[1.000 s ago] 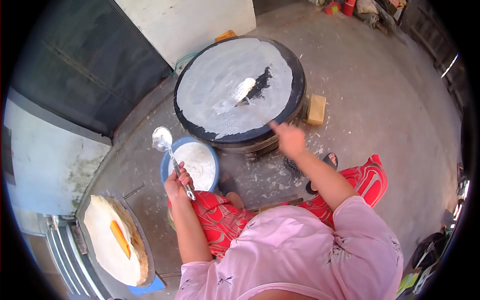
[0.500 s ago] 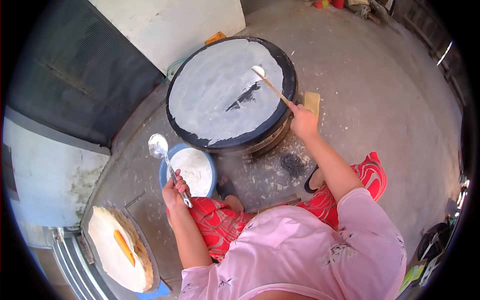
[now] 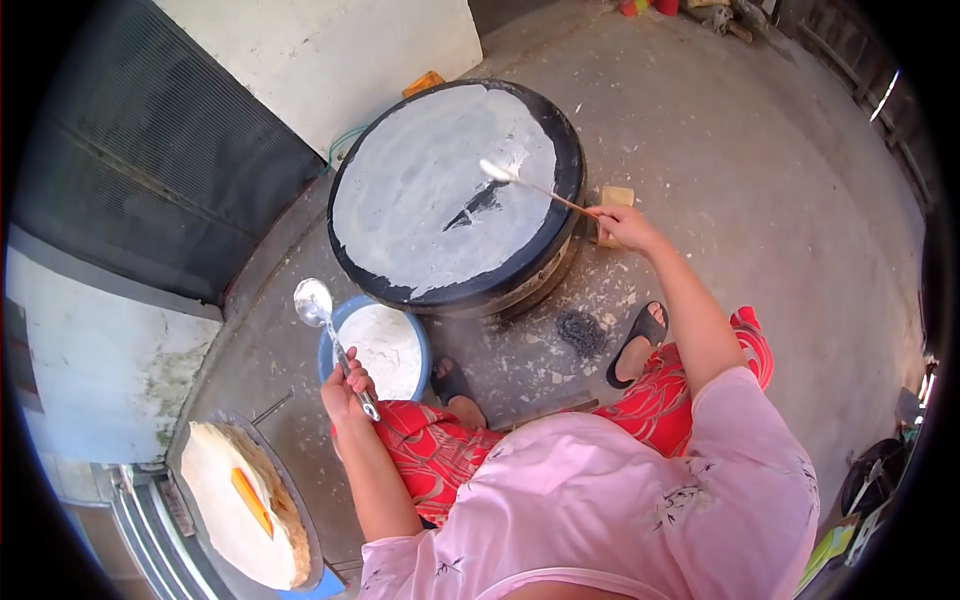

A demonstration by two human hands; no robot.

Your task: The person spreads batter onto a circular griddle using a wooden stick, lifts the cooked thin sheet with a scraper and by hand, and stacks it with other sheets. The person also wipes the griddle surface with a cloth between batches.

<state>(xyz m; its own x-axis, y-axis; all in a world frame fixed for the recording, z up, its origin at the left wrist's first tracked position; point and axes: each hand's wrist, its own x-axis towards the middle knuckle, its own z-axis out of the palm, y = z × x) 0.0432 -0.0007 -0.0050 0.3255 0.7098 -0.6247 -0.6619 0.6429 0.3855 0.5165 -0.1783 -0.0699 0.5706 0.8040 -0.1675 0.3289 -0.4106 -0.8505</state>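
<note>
My left hand [image 3: 347,388] is wrapped round the handle of a metal ladle [image 3: 314,302], its bowl coated with white batter and raised beside a blue basin [image 3: 326,362]. White batter or flour [image 3: 385,352] fills the basin. My right hand [image 3: 628,228] grips a thin wooden spreader [image 3: 552,195]. Its white-coated end is over the pale batter sheet [image 3: 410,190] on a large round black griddle [image 3: 573,150]; whether it touches I cannot tell. A dark gap [image 3: 475,205] shows in the sheet near the spreader.
At lower left, a stack of thin pancakes [image 3: 215,500] lies on a round board with an orange-yellow strip [image 3: 252,503] on top. A tan block [image 3: 616,197] stands by the griddle. A dark wiry clump [image 3: 582,333] lies on the floor near my feet.
My right hand has moved slightly right, and the spreader's coated end has shifted left and down across the sheet. My left hand still holds the ladle in nearly the same place.
</note>
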